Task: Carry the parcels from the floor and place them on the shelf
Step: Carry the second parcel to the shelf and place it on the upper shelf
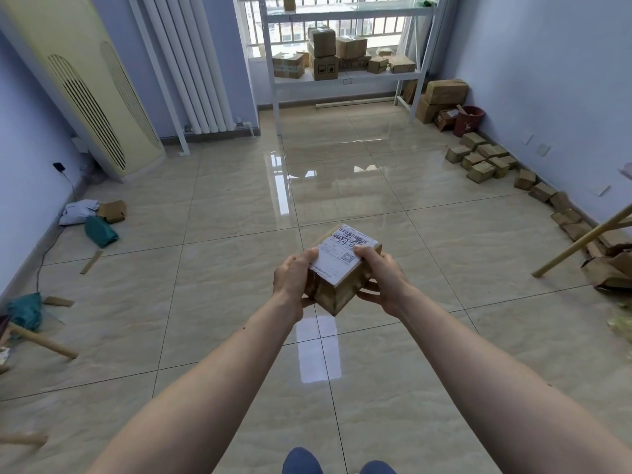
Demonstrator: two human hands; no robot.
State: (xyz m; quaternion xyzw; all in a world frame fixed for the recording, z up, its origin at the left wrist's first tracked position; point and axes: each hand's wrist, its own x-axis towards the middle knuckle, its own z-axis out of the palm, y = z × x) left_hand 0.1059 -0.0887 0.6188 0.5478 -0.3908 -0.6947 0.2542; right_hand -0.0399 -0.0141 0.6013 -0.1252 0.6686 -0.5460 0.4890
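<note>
You hold a small cardboard parcel (342,268) in mid-air at the centre of the frame, just below the middle, with both arms stretched out ahead of you. Your left hand (293,278) grips its left side, fingers curled over the top edge onto the white shipping label (342,253), thumb underneath. Your right hand (381,271) clasps the right side the same way — fingertips resting on the label's right edge, thumb tucked beneath the box. The parcel is tilted, one lower corner pointing down toward you.

The white metal shelf (345,78) stands at the top centre of the frame against the window, well apart from the parcel. Its middle tier carries a cluster of cardboard boxes (325,56), some stacked on one another; one more small box (289,2) sits on the tier above.

Along the right wall, from the upper right down to the right edge, a row of small parcels (480,159) lies on the glossy tiled floor (239,234), with larger cartons (444,94) and a red bucket (469,119) beside the shelf's foot. At the left edge lie a grey and a green mailer bag (99,230) — a cream floor-standing air conditioner (78,83) stands behind them at upper left.
</note>
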